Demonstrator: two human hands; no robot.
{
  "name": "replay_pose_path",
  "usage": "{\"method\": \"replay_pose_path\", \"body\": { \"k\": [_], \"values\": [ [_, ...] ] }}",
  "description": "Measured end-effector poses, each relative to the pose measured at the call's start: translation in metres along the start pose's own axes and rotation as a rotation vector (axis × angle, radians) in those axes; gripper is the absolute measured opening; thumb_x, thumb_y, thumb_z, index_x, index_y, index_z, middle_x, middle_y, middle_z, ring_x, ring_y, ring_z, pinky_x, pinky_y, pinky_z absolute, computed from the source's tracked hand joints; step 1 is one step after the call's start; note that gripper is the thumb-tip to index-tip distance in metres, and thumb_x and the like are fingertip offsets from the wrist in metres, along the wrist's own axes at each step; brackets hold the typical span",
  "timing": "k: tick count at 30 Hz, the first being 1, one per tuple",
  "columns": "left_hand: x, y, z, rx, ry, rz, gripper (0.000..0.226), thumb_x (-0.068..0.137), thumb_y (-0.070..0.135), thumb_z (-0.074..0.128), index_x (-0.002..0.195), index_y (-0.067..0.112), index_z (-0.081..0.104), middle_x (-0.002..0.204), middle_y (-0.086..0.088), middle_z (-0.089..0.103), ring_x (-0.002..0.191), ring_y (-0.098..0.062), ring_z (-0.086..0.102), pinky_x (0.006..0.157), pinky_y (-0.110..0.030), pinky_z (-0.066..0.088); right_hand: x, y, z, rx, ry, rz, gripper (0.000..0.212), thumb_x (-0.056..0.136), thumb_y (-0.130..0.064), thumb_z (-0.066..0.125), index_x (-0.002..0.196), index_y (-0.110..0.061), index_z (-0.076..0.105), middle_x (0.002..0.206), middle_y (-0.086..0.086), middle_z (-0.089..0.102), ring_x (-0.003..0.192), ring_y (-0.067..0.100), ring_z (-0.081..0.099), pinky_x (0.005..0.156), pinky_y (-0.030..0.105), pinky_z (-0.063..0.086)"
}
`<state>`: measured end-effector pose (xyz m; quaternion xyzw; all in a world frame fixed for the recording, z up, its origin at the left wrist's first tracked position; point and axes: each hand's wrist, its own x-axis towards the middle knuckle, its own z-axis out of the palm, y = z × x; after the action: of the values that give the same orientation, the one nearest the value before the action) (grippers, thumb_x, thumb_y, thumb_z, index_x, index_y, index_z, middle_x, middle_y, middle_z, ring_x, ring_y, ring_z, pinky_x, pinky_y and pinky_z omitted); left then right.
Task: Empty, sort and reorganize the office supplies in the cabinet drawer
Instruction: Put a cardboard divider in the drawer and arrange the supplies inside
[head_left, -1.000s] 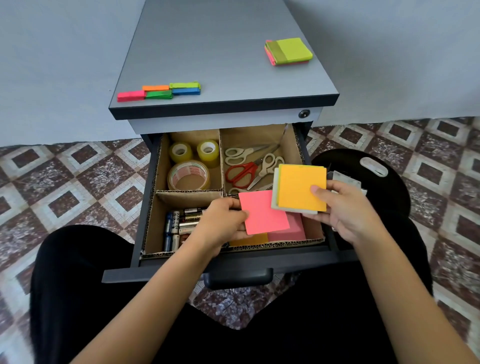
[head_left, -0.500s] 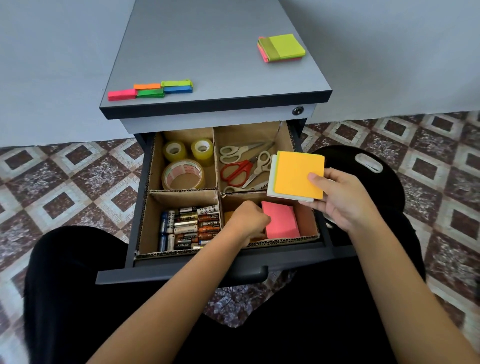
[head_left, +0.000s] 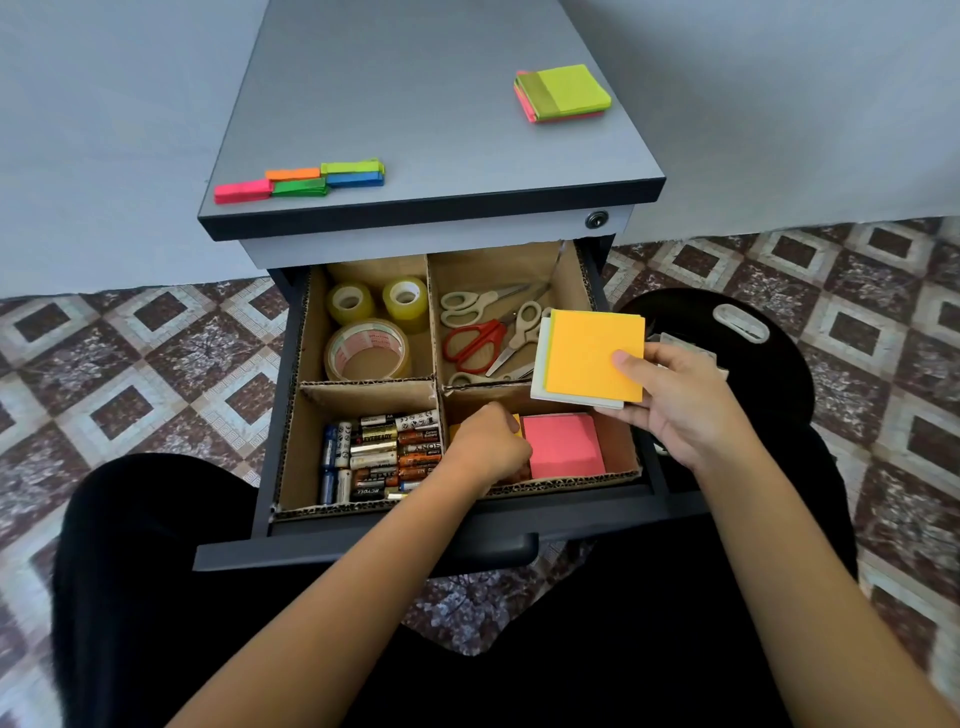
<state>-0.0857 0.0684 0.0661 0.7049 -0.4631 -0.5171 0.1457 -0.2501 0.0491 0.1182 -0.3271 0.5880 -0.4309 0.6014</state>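
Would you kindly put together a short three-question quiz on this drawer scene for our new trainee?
1. True or false: the batteries lie in the front-left compartment of the drawer.
2. What does the right hand hold? A) a tape roll B) a stack of note pads with orange on top C) red scissors
3. What colour is the pad lying just right of the left hand in the front-right compartment?
Key: 1 true; 2 B; 3 pink.
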Motion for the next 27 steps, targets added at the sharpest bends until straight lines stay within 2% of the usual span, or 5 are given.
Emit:
{"method": "replay_pose_path", "body": {
  "k": [2, 8, 20, 22, 27],
  "values": [
    [0.000, 0.001, 0.000, 0.157, 0.028, 0.040, 0.003, 0.079, 0.006, 0.058, 0.081, 0.006, 0.057, 0.094, -0.022, 0.068, 0.091, -0.035, 0.066, 0.083, -0.041, 0.055, 0.000, 0.001, -0.001, -0.001, -0.001, 0.000, 0.006, 0.094, -0.009, 0.053, 0.091, -0.011, 0.057, 0.105, 0.014, 0.062, 0.089, 0.022, 0.065, 0.061, 0.030, 0.060],
    [0.004, 0.010, -0.002, 0.525, 0.009, 0.095, 0.028, 0.079, 0.029, 0.072, 0.084, 0.005, 0.058, 0.100, -0.014, 0.065, 0.095, -0.027, 0.062, 0.068, -0.028, 0.043, -0.001, 0.001, -0.001, -0.005, -0.004, -0.001, 0.005, 0.094, -0.008, 0.053, 0.091, -0.011, 0.057, 0.106, 0.015, 0.062, 0.089, 0.022, 0.064, 0.060, 0.029, 0.060],
    [0.007, 0.007, -0.005, 0.508, -0.061, 0.103, 0.024, 0.085, 0.023, 0.064, 0.094, 0.002, 0.066, 0.097, -0.014, 0.067, 0.091, -0.026, 0.063, 0.072, -0.029, 0.048, -0.008, 0.003, 0.002, 0.004, -0.042, 0.029, 0.005, 0.095, -0.008, 0.052, 0.094, -0.009, 0.057, 0.095, 0.010, 0.064, 0.084, 0.021, 0.065, 0.058, 0.028, 0.059],
    [0.005, 0.007, -0.007, 0.358, -0.094, 0.082, 0.024, 0.090, 0.021, 0.057, 0.095, -0.001, 0.065, 0.089, -0.015, 0.067, 0.086, -0.028, 0.065, 0.079, -0.033, 0.052, -0.010, 0.003, 0.002, 0.005, -0.054, 0.045, 0.007, 0.095, -0.008, 0.052, 0.100, -0.007, 0.057, 0.097, 0.010, 0.065, 0.086, 0.021, 0.065, 0.058, 0.028, 0.059],
    [-0.023, 0.021, -0.023, -0.614, -0.242, 0.005, 0.023, 0.102, 0.018, 0.037, 0.105, 0.008, 0.057, 0.088, -0.011, 0.063, 0.079, -0.021, 0.064, 0.075, -0.033, 0.055, -0.015, 0.001, 0.000, 0.061, -0.130, 0.078, 0.008, 0.095, -0.008, 0.051, 0.097, -0.007, 0.058, 0.097, 0.010, 0.066, 0.085, 0.021, 0.066, 0.061, 0.029, 0.060]
  ]
}}
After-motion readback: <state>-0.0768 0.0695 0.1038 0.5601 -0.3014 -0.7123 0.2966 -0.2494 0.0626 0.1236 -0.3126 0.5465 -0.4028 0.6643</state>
